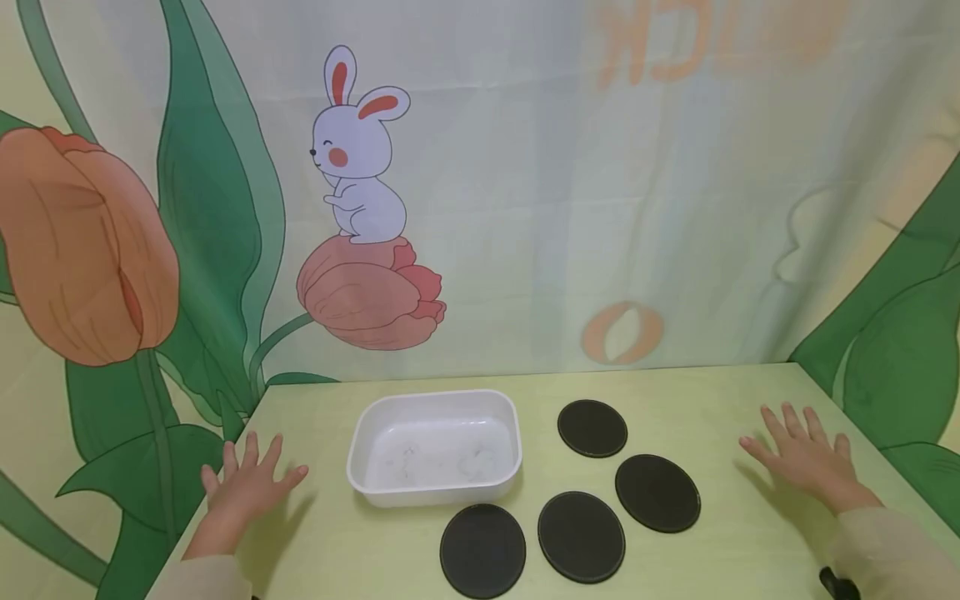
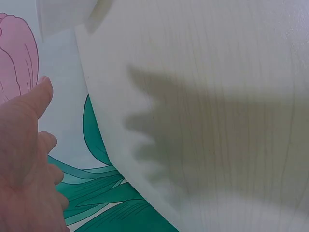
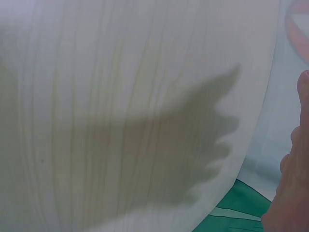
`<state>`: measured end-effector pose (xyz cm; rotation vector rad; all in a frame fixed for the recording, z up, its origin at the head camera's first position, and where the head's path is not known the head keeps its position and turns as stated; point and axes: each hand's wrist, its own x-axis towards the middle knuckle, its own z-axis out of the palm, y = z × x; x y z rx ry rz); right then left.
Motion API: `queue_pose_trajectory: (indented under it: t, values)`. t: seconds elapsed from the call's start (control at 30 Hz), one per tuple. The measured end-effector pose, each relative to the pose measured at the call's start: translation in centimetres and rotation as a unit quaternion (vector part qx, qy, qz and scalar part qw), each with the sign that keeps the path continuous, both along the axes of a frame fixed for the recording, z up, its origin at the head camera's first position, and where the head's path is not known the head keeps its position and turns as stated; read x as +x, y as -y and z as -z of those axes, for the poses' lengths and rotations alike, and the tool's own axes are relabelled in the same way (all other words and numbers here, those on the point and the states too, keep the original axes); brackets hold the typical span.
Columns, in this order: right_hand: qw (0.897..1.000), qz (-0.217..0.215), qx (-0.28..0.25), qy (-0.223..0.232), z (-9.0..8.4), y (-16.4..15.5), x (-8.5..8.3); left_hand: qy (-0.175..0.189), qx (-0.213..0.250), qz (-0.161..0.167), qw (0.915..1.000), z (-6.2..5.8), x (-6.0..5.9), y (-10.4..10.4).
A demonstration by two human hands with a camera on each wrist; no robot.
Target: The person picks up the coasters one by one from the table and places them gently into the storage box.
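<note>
Left hand (image 1: 249,490) and right hand (image 1: 808,458) raised, fingers spread (palms seemingly downward).

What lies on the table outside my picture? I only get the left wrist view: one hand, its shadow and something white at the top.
Observer: Four black discs lie on the table, seen in the head view.
Operator: And what might that be in my top left corner?
Observer: Most likely the white tray; the head view shows that no disc is in it.
Operator: Is anything held on the other side?
Observer: No, the right hand has its fingers spread and holds nothing.
</note>
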<state>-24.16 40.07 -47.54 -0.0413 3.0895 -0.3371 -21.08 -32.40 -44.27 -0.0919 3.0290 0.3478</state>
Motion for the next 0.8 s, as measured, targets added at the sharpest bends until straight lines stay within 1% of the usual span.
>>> queue_pose_trajectory:
  t: [0.4, 0.57, 0.7, 0.8]
  values:
    - [1.0, -0.024, 0.011, -0.002, 0.2, 0.9, 0.2, 0.017, 0.006, 0.001, 0.9998, -0.3, -0.1, -0.3]
    - [0.999, -0.035, 0.01, -0.003, 0.1, 1.7, 0.2, 0.013, 0.011, 0.005, 0.9998, -0.6, -0.2, -0.8]
    - [0.999, -0.044, 0.012, -0.003, 0.0, 2.6, 0.3, 0.007, 0.007, 0.009, 0.9999, -0.7, -0.2, -1.2]
    - [0.999, -0.052, 0.014, -0.007, -0.2, 3.3, 0.4, -0.004, 0.0, 0.015, 0.9999, -0.7, -0.4, -1.8]
